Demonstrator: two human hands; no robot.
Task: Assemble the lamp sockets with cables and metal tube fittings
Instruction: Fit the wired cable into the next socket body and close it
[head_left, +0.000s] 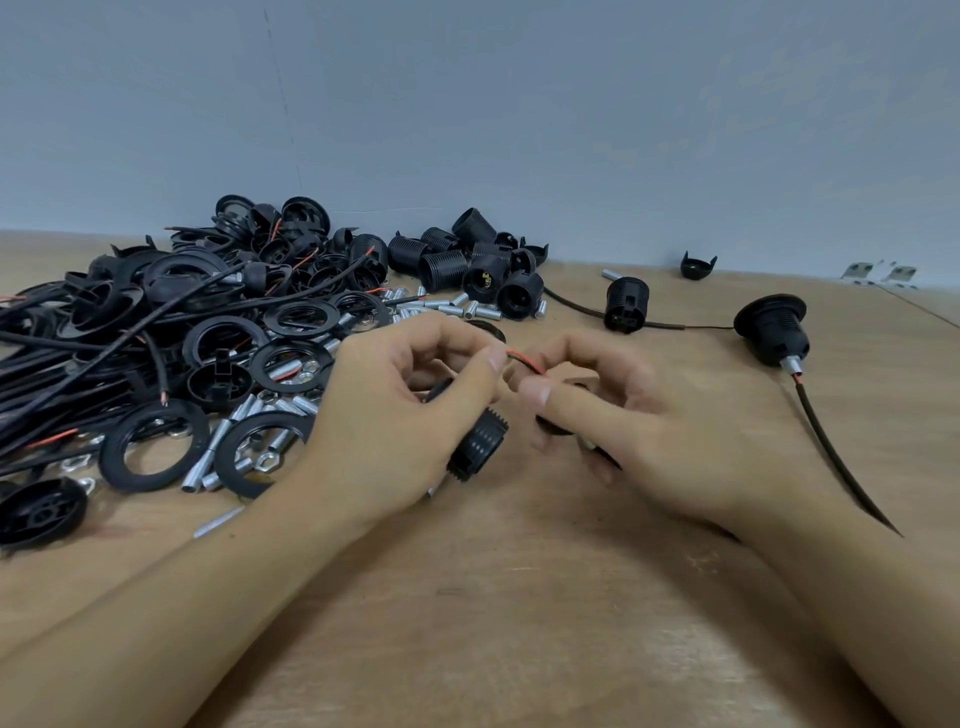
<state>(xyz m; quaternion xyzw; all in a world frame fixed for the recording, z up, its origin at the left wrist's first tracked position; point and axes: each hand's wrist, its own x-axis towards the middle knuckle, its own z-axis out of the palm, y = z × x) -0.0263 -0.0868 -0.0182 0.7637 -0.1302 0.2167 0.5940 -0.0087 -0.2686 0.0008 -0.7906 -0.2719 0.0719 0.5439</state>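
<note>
Red-and-black wire ends (525, 362) bridge the two hands above the middle of the wooden worktop (519, 597): the left hand (395, 415) pinches them while curling round a ribbed black socket (477, 444), and the right hand (618, 410) grasps the cable side with a dark part I cannot identify. Fine strands could splay or miss the terminal if either pinch slackens, and the socket, held only loosely, might roll towards the parts heap (171, 322) at the left edge.

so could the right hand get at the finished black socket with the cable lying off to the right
Probably yes: the finished black socket with its cable lies on bare wooden table with nothing between. But the right hand is pinching the red wire, so it must let go first.
</note>
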